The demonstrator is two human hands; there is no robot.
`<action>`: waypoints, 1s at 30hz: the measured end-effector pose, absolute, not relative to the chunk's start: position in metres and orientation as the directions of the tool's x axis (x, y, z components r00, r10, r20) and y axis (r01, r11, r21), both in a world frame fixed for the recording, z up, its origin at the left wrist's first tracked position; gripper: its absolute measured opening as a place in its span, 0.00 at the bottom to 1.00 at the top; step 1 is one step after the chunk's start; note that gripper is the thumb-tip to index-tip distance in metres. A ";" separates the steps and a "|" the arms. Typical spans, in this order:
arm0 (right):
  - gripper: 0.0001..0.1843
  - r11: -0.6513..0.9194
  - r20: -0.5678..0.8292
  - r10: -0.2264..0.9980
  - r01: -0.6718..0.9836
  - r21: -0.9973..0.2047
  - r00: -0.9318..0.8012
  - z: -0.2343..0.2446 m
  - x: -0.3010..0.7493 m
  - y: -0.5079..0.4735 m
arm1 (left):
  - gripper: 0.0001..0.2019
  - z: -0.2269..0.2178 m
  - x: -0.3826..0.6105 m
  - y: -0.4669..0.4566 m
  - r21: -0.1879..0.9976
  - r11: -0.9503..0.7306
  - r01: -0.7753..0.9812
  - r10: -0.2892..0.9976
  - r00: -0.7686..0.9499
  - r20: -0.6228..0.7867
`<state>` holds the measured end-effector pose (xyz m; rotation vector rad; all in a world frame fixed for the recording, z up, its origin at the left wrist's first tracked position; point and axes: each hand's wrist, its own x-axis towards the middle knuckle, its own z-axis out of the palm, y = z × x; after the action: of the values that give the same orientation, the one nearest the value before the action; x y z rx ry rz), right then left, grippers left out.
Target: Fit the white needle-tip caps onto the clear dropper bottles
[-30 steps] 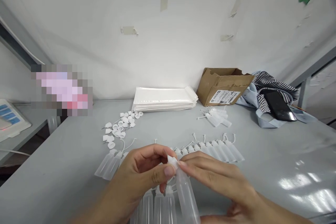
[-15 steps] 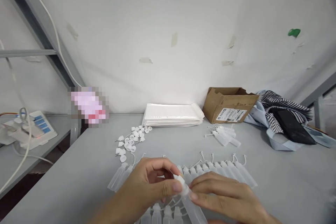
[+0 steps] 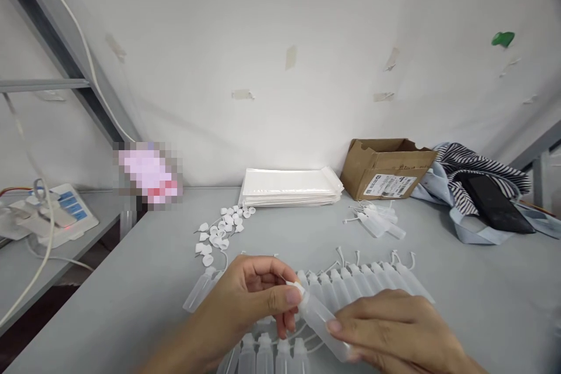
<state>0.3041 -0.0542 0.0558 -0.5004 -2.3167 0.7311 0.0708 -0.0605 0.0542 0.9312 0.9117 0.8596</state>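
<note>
A translucent squeeze bottle [image 3: 322, 318] lies tilted between my two hands, its neck toward the upper left. My left hand [image 3: 258, 292] pinches a small white cap [image 3: 297, 287] at the bottle's neck between thumb and index finger. My right hand [image 3: 394, 327] grips the bottle's body near its base. Behind my hands stretches a row of similar bottles [image 3: 366, 280] with thin strap tails. More capped-neck bottles [image 3: 265, 353] lie just below my left hand, and another bottle [image 3: 199, 289] shows left of it. Whether the cap is seated on the neck I cannot tell.
Loose white caps [image 3: 214, 236] are scattered at the left of the grey table [image 3: 131, 292]. Stacked white envelopes [image 3: 289, 187] lie by the wall. A cardboard box [image 3: 388, 169], several small bottles [image 3: 379, 221], striped cloth [image 3: 468, 163] and a black phone [image 3: 497, 201] are to the right.
My right hand has slid from near the bottle's neck down toward its base. The bottle has swung slightly, its base now farther right and higher. My left hand keeps its pinch on the cap.
</note>
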 end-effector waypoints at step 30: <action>0.15 0.572 0.471 0.791 0.199 -0.795 -0.391 0.035 0.284 -0.055 | 0.05 0.059 0.081 -0.078 0.987 0.160 0.024 0.983 0.092 -0.162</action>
<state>0.2840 -0.0546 0.0352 -0.8002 -1.8958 0.8187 0.0812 -0.0780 0.0586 1.1442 1.2248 1.0145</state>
